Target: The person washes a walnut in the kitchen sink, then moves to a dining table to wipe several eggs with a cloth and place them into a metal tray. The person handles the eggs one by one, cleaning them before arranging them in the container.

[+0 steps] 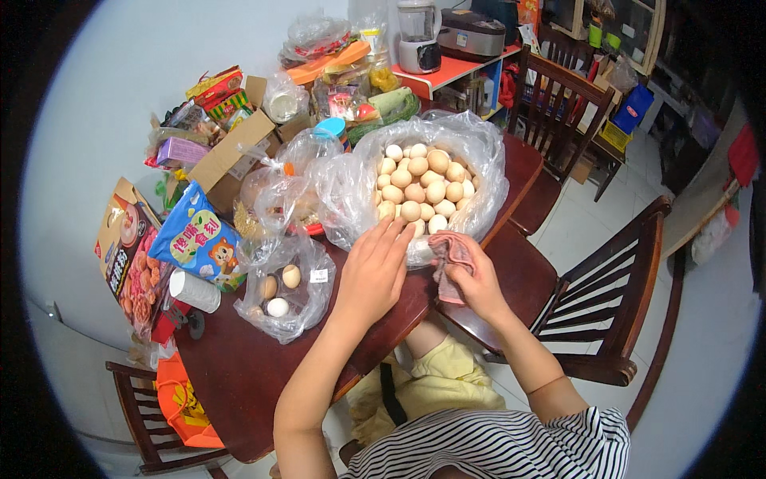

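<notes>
A large clear plastic bag (488, 197), its mouth spread wide, holds a heap of brown and whitish eggs (414, 191) on the table. At the heap's near edge lie the extended fingers of my left hand (374, 269), palm down. What is under that palm is hidden, so I cannot tell whether it grips an egg or the bag. My right hand (479, 281) grips a folded pink cloth (452, 263) beside the bag's near right side. Left of my left forearm, a smaller clear bag (311, 305) contains several eggs (277, 307), brown and white.
The dark red wooden table (239, 383) carries a blue snack bag (200, 236), a white paper roll (194, 290), a cardboard box (233, 158) and green gourds (389, 111) along the wall. Wooden chairs (598, 299) stand at the right. A blender (418, 42) and rice cooker (470, 36) sit behind.
</notes>
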Motion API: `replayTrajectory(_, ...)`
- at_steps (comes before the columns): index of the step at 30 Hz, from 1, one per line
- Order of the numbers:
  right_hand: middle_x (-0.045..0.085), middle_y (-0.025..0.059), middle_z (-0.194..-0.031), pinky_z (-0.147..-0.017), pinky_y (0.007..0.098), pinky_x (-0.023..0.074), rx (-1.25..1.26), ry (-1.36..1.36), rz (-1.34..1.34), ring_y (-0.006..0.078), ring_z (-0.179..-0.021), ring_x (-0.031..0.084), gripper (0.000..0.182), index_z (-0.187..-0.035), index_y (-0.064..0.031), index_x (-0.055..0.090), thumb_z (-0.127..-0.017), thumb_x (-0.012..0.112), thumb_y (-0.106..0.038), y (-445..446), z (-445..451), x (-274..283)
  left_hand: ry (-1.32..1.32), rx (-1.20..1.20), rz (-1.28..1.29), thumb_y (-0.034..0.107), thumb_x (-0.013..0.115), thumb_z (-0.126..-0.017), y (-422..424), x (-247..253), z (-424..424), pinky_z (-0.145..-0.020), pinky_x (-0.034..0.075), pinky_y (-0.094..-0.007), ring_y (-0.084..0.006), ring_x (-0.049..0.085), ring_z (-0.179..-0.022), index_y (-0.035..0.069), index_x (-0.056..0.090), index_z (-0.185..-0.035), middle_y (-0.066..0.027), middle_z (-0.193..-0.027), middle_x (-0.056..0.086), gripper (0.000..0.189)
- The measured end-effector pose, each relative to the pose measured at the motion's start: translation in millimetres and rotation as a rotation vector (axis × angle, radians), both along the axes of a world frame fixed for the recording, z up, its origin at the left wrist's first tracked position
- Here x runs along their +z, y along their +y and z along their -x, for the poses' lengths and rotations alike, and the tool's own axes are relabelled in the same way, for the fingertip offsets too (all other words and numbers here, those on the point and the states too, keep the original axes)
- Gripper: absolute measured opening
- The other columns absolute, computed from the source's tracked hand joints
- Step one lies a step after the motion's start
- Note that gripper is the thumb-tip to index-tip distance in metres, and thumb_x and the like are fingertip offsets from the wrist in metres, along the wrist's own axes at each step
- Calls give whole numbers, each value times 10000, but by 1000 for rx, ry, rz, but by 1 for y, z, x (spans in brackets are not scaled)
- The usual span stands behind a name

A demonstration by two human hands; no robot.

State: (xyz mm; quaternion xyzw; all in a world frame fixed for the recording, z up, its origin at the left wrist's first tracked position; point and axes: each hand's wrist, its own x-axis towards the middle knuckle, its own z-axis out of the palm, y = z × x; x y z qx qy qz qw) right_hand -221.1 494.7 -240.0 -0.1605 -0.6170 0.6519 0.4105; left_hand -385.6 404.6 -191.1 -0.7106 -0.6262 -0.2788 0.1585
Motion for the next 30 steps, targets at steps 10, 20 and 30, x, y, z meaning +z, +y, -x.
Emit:
replayTrajectory(10, 484, 185, -1261, -938, 368, 424, -43, -588, -491, 339, -1131, 512, 644, -1355, -58, 383, -739, 539, -160, 21, -17, 11, 128, 319, 32, 168, 599, -813, 33, -17, 34, -714, 420, -387, -282, 568, -700, 34, 630, -910, -119, -698, 593, 169)
replayTrajectory(20, 515, 159, -1073, -833, 421, 466, 6, -893, -658, 341, -1001, 551, 545, -1230, -46, 506, -727, 588, -240, 12, -27, -2, 73, 605, 147, 200, 620, -790, 34, -34, 28, -693, 423, -384, -288, 579, -731, 2, 598, -1046, -123, -794, 599, 325)
replayTrajectory(30, 510, 165, -1177, -850, 351, 477, -162, -308, -115, 267, -1040, 578, 483, -1193, -15, 381, -782, 596, -149, 15, -33, -16, 142, 160, 67, 48, 550, -714, 82, -15, 11, -757, 442, -365, -262, 518, -904, 42, 598, -926, -99, -899, 546, 217)
